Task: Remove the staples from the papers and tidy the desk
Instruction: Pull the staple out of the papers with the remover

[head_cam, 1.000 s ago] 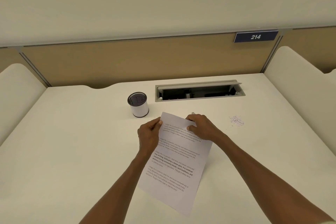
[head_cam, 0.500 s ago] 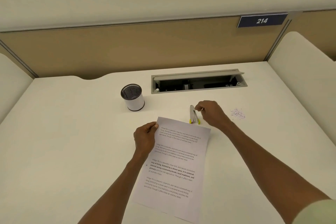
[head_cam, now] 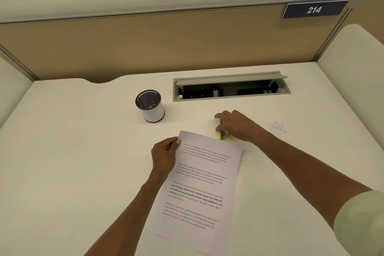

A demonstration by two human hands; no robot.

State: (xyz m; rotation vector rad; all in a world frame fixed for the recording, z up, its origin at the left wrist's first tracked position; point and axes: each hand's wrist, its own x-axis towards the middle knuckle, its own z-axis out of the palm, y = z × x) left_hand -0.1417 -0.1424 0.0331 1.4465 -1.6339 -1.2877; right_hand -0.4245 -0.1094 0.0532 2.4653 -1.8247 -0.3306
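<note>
Printed white papers (head_cam: 199,189) lie slanted on the cream desk (head_cam: 83,172). My left hand (head_cam: 164,156) pinches their top left corner with thumb on top. Just beyond the top right corner lies a small staple remover (head_cam: 224,135) with yellow tips. My right hand (head_cam: 234,124) covers most of it, fingers curled round its body. A scatter of pulled staples (head_cam: 277,128) lies on the desk to the right of that hand.
A white pen cup (head_cam: 150,107) with a black mesh rim stands left of centre at the back. Behind it to the right is an open grey cable tray (head_cam: 230,87) set into the desk. Cream side panels flank the desk.
My right hand left the paper's top edge, moved to the staple remover beside it and has closed over it. The left hand kept its hold on the corner.
</note>
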